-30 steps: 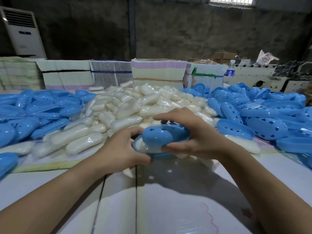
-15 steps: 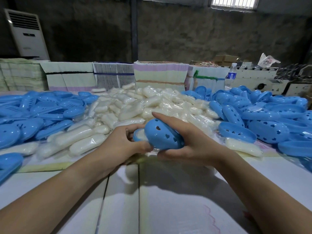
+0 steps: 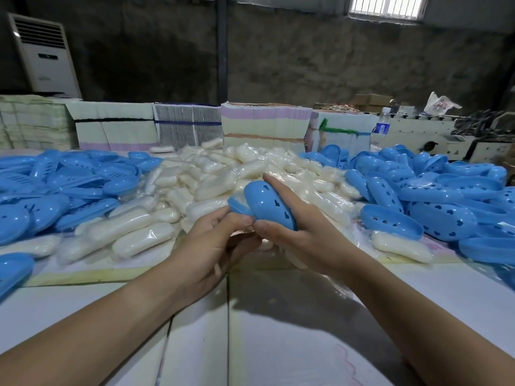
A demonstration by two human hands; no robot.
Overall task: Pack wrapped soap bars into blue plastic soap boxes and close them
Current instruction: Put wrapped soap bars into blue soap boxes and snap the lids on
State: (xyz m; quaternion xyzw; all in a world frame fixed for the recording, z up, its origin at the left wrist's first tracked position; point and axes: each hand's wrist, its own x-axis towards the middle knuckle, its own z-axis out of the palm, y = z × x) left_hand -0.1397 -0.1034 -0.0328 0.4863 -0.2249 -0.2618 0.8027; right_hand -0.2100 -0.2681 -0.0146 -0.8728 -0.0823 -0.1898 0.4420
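Both hands hold one blue soap box (image 3: 269, 203) above the table's middle, tilted up on its edge. Its perforated lid half faces me and a white wrapped soap bar shows inside at the upper left. My right hand (image 3: 303, 232) wraps round the lid side, fingers stretched along the far edge and thumb underneath. My left hand (image 3: 214, 243) pinches the box's lower left edge with thumb and fingers. A big heap of wrapped soap bars (image 3: 223, 176) lies just behind.
Blue box halves are piled at the left (image 3: 64, 188) and at the right (image 3: 434, 190). Stacks of flat printed cartons (image 3: 264, 121) line the back of the white table (image 3: 250, 330). A water bottle (image 3: 380, 126) and a machine stand back right.
The box lay flat on the table under my hands; both hands have lifted it and turned it up on edge, with the lid half pressed nearer to the base.
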